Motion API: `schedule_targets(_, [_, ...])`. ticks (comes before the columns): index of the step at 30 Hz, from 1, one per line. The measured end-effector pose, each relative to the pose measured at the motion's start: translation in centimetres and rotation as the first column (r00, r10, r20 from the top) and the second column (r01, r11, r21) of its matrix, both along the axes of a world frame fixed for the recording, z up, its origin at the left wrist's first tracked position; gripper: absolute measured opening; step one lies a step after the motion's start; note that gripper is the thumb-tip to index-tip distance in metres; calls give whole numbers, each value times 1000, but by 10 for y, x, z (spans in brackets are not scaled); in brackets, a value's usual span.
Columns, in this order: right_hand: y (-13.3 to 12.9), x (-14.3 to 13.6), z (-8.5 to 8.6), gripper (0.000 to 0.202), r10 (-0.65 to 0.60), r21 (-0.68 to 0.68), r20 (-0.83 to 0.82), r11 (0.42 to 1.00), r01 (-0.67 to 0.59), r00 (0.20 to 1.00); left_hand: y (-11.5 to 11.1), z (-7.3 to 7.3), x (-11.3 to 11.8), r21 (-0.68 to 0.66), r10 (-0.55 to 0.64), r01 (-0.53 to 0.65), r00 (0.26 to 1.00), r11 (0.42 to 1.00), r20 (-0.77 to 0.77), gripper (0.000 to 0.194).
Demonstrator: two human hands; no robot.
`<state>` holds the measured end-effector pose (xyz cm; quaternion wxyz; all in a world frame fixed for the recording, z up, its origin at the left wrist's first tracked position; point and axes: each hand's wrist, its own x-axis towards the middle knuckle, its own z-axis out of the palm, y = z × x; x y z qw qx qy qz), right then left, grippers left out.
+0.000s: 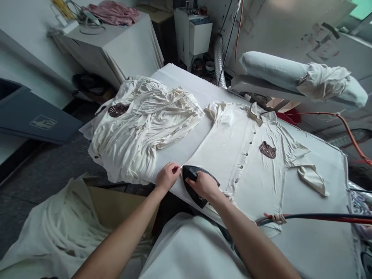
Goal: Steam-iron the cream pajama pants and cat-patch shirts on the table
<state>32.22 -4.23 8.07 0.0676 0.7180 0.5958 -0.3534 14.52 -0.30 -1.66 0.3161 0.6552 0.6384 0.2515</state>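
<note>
My right hand (205, 185) is wrapped round the handle of a black iron (190, 193), which rests at the lower left edge of a cream shirt (226, 139). The shirt lies spread on the padded ironing board (314, 232), with dark buttons down its front and a brown cat-face patch (267, 150). Just left of the iron's tip, my left hand (168, 176) pinches the shirt's hem corner. Crumpled cream garments (142, 124), with another brown patch, are heaped on the board's left part.
A sleeve-board (273, 69) with bunched cloth stands above the far right. Cables (314, 217) cross the board's right side near my forearm. Left are a blue-grey bin (37, 112) and a covered table (116, 42). Cream fabric (66, 228) hangs over a box at lower left.
</note>
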Motion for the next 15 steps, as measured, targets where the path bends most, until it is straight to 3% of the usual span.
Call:
schedule_targets(4, [6,4,7,43,-24,15,48,1000,23,999,6,5,-15,-151,-25,63,970,986,243,25])
schedule_targets(7, [21,23,14,49,-114,68,88,992,108,990,6,8,-25,-383,72,156,852,911,518,34])
schedule_targets(11, [93,56,17,45,-164,92,130,984,153,978,8,14,-29,-628,366,288,611,723,702,38])
schedule_targets(13, [137,87,17,43,-194,107,151,978,179,969,11,17,-30,-682,490,341,499,647,715,35])
schedule_targets(15, [175,132,21,42,-301,115,146,951,286,943,14,19,-33,-712,577,371,419,596,701,31])
